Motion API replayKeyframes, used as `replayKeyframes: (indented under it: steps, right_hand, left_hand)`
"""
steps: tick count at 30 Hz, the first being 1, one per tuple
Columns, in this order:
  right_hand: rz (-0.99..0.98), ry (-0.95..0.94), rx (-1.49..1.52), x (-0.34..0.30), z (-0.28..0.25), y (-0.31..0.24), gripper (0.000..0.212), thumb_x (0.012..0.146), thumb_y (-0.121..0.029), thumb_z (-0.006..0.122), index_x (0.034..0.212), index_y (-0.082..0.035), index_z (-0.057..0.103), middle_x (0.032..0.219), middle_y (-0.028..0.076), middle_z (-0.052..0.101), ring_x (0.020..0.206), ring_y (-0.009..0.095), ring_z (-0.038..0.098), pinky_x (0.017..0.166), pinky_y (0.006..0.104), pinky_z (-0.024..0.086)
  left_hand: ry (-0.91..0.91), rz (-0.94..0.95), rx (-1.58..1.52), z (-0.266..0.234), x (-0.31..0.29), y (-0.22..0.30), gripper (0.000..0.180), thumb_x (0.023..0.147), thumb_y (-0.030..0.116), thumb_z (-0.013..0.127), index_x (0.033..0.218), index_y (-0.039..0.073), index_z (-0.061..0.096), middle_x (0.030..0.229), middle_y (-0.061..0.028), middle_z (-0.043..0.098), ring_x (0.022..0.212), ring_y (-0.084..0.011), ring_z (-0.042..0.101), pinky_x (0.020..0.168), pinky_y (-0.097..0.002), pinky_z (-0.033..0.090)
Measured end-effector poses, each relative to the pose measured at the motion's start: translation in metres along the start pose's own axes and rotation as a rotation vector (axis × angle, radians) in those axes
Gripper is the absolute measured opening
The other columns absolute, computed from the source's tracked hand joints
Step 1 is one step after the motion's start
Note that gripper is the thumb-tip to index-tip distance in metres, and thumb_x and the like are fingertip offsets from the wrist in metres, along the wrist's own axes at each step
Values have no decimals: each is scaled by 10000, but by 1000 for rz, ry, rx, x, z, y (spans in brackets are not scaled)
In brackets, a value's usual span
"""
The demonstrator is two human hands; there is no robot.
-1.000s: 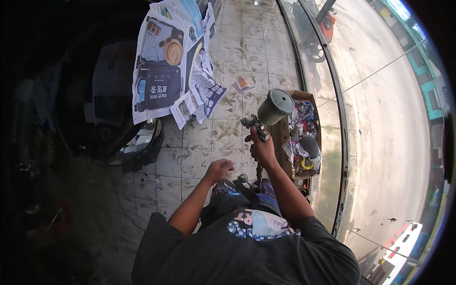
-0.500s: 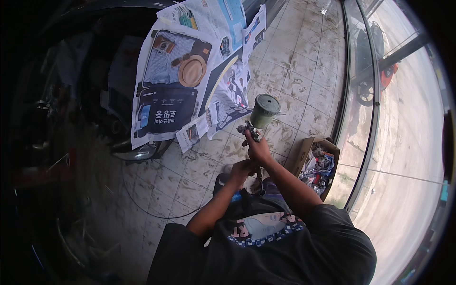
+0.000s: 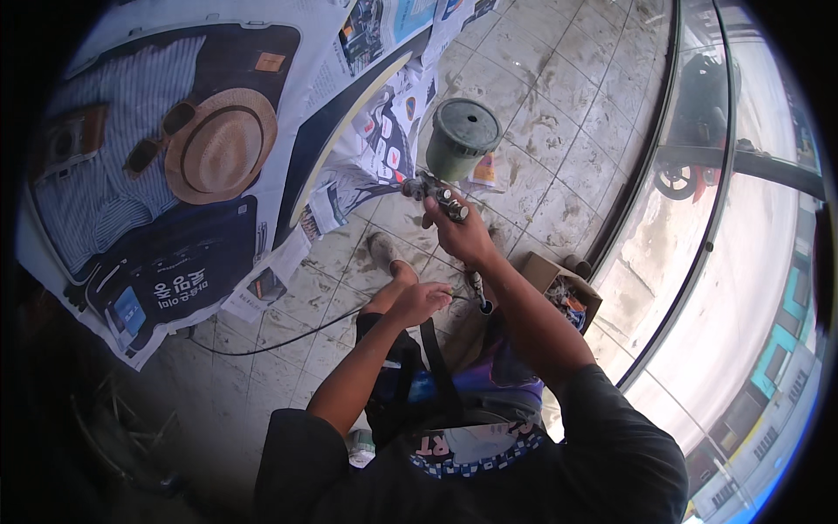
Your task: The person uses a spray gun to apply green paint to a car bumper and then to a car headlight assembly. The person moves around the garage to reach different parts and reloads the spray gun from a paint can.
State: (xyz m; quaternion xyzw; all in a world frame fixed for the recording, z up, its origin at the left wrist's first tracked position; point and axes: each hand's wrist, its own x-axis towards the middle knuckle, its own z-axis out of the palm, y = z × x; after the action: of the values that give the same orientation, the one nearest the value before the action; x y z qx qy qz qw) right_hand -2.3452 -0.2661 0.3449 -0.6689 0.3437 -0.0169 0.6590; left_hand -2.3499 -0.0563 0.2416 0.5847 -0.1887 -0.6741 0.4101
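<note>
My right hand (image 3: pixel 463 234) is wrapped round a spray gun (image 3: pixel 434 194) whose green-grey paint cup (image 3: pixel 463 144) with a dark lid sits upright on top. The handle is mostly hidden by the hand; a metal fitting (image 3: pixel 476 284) shows below it. Lower and to the left, my left hand (image 3: pixel 423 303) has its fingers loosely stretched out, apart from the gun. A dark hose (image 3: pixel 271 347) passes behind the left forearm and reappears near the fingertips. Ahead and left of the gun, printed paper sheets (image 3: pixel 148 201) with a suitcase picture cover a large object.
Smudged pale floor tiles (image 3: pixel 559 122) spread beneath. A cardboard box (image 3: pixel 543 275) of crumpled scraps stands right of my right forearm. A framed glass panel (image 3: pixel 650 175) runs along the right, with a red-and-black vehicle (image 3: pixel 685 179) beyond. My foot (image 3: pixel 381 253) is near the hose.
My left hand has come away from the right hand and the gun's lower end. The papered object appears much closer, and the gun sits nearer to its edge.
</note>
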Motion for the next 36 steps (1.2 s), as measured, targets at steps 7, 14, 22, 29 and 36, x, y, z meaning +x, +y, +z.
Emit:
replayKeyframes:
  steps: [7,14,22,29,36]
  right_hand:
    - [-32,-208,169,137,-21,85,492,1016,-393,650,1380,-68,591,796,4,646,743,75,569,703,262,463]
    - [-247,-331,96,186,-24,142,504,1025,-335,646,1401,-17,542,919,42,659,833,116,595,793,298,498]
    - [-416,-391,103,174,-54,160,586,1042,-313,617,1505,-2,440,935,44,658,718,64,532,652,244,439]
    - [-470,-433,268,124,-93,109,610,1032,-295,639,1506,27,429,1014,54,684,812,67,583,725,230,477]
    - [-598,-320,389,135,-87,94,587,1039,-304,628,1495,13,437,815,-8,614,603,22,455,530,192,351]
  left_hand:
    - [-160,-164,877,-42,150,-117,519,944,416,643,1339,78,635,1207,-194,706,1133,-369,664,970,-466,517]
    - [-55,-184,873,-87,220,-108,475,913,419,660,1242,77,670,1142,-197,712,1084,-400,666,939,-487,520]
    - [406,11,1133,-69,204,-53,510,933,409,666,1315,75,614,1154,-164,688,1094,-365,659,948,-488,505]
    - [381,-133,1093,-48,197,-50,499,910,383,698,1297,75,633,1097,-167,704,1072,-354,676,928,-478,520]
    - [405,-139,1065,-33,194,-60,483,912,371,700,1292,81,634,1125,-169,700,1078,-358,677,914,-467,531]
